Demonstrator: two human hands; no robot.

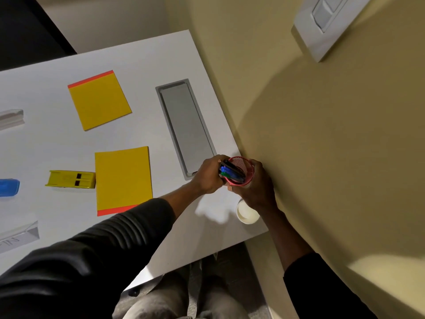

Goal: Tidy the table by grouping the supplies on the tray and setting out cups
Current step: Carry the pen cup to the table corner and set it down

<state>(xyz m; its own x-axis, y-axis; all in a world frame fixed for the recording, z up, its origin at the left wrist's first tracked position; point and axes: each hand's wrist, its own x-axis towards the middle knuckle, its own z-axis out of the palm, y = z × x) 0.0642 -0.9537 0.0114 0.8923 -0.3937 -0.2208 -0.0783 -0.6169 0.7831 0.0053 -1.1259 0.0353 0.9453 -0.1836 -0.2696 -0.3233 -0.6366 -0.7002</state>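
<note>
My left hand (208, 176) grips the pens (230, 172), my right hand (257, 187) clasps the red cup (243, 165); tilting near the table (142, 61) edge could spill them.

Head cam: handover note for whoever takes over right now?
Left hand: gripping a bunch of pens, lowering them into the red mesh cup.
Right hand: steadying that cup at the table's right edge.
On the table: two yellow notepads, yellow stapler, blue item at the left edge, white paper cup beside the right wrist.
Done: pens nearly gathered.
Left: group loose supplies on the grey tray, which holds nothing yet; set out cups.
</note>
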